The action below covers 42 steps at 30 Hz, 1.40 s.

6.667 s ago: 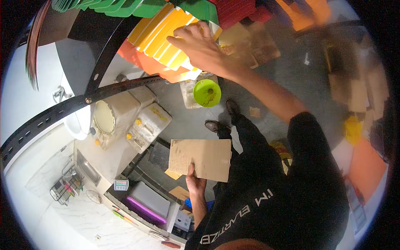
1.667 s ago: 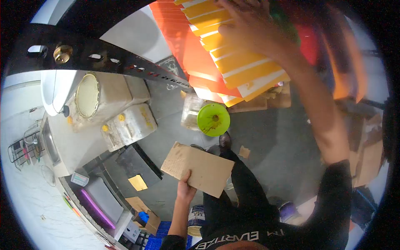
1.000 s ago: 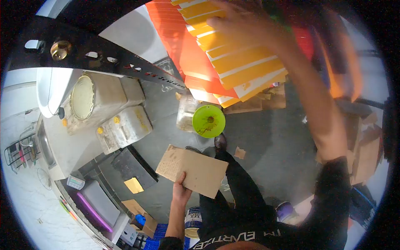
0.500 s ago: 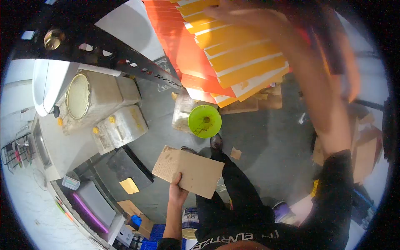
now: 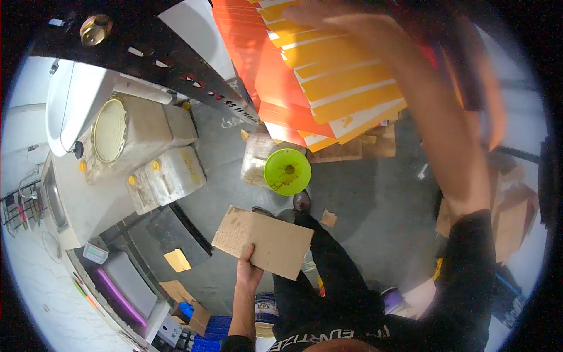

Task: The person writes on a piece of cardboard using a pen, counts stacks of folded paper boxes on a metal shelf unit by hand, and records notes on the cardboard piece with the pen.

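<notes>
My left hand [image 5: 249, 271] grips the lower edge of a brown folded cardboard piece [image 5: 278, 243], thumb on top. A crease divides the cardboard into two faces, and dark marks show on the narrower left one. It is held in front of my legs. High up, my right hand [image 5: 343, 16] stretches over the fanned yellow-orange sheets with white stripes [image 5: 346, 76]. Motion blurs its fingers, so I cannot tell whether they grip a sheet. Red-orange sheets [image 5: 258, 70] hang beside the yellow ones.
A lime-green funnel-shaped vessel [image 5: 287, 171] stands by my feet, against a whitish container [image 5: 256, 158]. Dirty white jerrycans [image 5: 170, 179] stand at left, below a black perforated metal post [image 5: 176, 64]. Cardboard boxes [image 5: 507, 205] lie at right, a paint bucket [image 5: 265, 311] near my legs.
My right hand has shifted slightly left over the yellow sheets. My left hand still holds the cardboard. The whole view has tilted a little.
</notes>
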Each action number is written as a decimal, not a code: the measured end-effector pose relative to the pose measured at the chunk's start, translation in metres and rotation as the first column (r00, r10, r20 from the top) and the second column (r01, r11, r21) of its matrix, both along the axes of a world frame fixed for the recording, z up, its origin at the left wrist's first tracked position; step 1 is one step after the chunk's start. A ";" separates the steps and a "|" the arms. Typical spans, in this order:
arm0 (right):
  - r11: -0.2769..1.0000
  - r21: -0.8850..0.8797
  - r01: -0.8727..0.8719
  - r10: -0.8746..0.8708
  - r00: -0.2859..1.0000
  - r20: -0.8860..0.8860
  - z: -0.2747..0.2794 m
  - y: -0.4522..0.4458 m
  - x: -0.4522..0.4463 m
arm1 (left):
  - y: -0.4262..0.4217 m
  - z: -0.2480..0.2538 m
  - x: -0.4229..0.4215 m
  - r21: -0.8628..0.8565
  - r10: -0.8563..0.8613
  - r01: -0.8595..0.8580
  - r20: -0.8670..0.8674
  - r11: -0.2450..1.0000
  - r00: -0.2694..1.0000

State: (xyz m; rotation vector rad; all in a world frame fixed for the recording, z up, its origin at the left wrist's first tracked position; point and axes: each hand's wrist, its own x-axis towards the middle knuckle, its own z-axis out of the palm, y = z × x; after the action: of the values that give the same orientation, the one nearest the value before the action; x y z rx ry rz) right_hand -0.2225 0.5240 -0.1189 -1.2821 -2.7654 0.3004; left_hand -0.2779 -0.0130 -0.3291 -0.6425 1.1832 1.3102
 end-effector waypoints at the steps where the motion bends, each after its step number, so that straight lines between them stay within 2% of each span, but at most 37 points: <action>1: 0.998 -0.031 0.056 -0.055 0.998 0.041 0.007 -0.006 -0.004 | -0.001 -0.002 0.000 -0.006 0.003 -0.003 0.005 1.000 1.000; 4: 0.997 -0.008 0.081 -0.081 0.996 -0.030 0.013 -0.014 0.001 | -0.003 -0.005 0.001 -0.009 0.016 -0.016 0.015 1.000 1.000; 6: 0.995 0.079 0.059 -0.051 0.994 -0.094 0.006 -0.016 0.004 | -0.004 -0.006 0.001 0.005 0.029 -0.029 0.015 1.000 0.999; 13: 0.997 0.077 -0.013 0.023 0.991 -0.135 0.008 -0.009 0.005 | 0.002 -0.003 0.001 -0.017 -0.009 0.009 0.006 1.000 1.000; 24: 0.994 0.088 -0.072 0.086 0.983 -0.164 0.013 -0.009 0.001 | 0.013 0.009 0.003 -0.017 -0.024 0.023 -0.027 1.000 0.999; 35: 0.985 0.104 -0.134 0.152 0.971 -0.187 0.020 -0.013 0.000 | 0.001 -0.003 0.003 -0.050 -0.032 0.031 -0.017 0.998 0.999; 39: 0.975 0.141 -0.172 0.197 0.961 -0.192 0.018 -0.014 0.001 | 0.003 0.004 0.003 -0.053 -0.032 0.032 -0.003 0.998 0.999; 42: 0.946 0.245 -0.210 0.245 0.962 -0.119 0.002 0.004 -0.004 | -0.005 -0.003 0.003 -0.033 -0.026 0.025 -0.024 0.999 0.999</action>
State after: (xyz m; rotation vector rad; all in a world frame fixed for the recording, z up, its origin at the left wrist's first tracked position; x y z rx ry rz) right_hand -0.2261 0.5278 -0.1164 -0.8520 -2.7244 0.0789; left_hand -0.2746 -0.0185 -0.3322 -0.6344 1.2314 1.2828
